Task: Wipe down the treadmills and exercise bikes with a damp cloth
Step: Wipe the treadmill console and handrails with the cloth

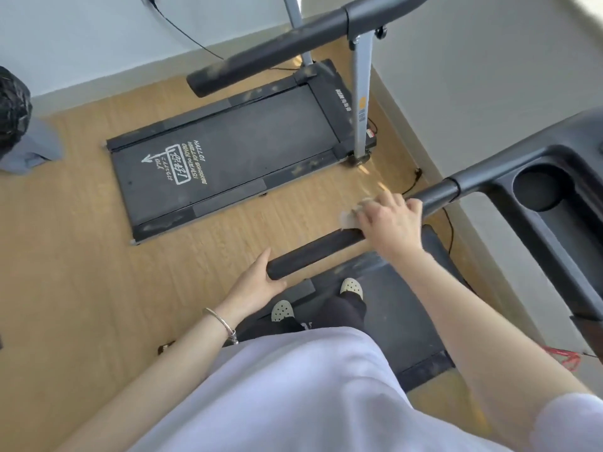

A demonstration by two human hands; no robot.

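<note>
Right hand at centre right of frame, laid over the near handrail, fingers curled down round a pale cloth and pressing it to the black foam. Cloth blurred, showing only at the fingertips on the upper-left edge of that hand, in contact with the rail. Left hand at lower centre, fingers straight and together, palm set against the free end of the same rail, thumb beneath the end; nothing gripped. Bracelet on the left wrist. Rail running diagonally from lower centre up to the console at the right edge, above the near treadmill deck; two pale shoes on that deck. Second treadmill flat on the wooden floor at upper centre, well apart from both hands, its own handrail crossing the top of frame. Black bag at the upper left edge, grey fabric just below it.
</note>
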